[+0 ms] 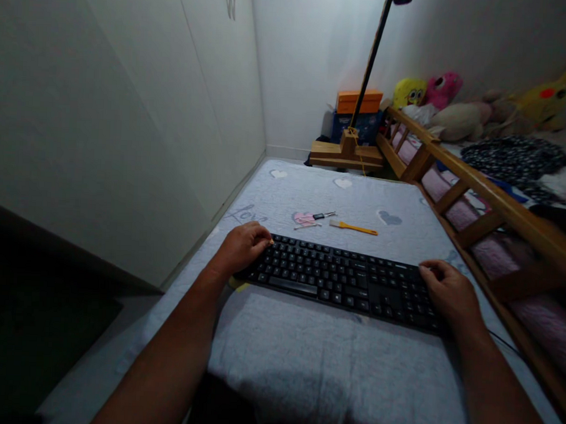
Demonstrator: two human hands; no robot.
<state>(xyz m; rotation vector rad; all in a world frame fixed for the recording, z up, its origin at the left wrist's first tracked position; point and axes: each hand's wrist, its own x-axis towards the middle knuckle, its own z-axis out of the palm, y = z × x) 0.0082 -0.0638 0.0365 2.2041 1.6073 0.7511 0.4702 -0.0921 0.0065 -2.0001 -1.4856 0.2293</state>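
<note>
A black keyboard (327, 278) lies across the patterned bed sheet in front of me, slightly slanted. My left hand (246, 246) is closed at its upper left corner, thumb and fingers pressed together at the edge. A small light spot shows at those fingertips; I cannot make out what it is. Around the right end, my right hand (451, 293) is closed, with its thumb near the top edge. Beyond the keyboard lie a yellow-handled brush (355, 227), a tool with a dark grip and metal tip (324, 215), and thin cotton swabs (307, 224).
Something yellow (240, 286) peeks from under the keyboard's left end. A cable (507, 342) runs off at right. A wooden bed rail (499, 190) borders the right side, with plush toys (443, 91) behind it. White wardrobe doors (175, 107) stand left. A wooden stand (346, 153) sits at the back.
</note>
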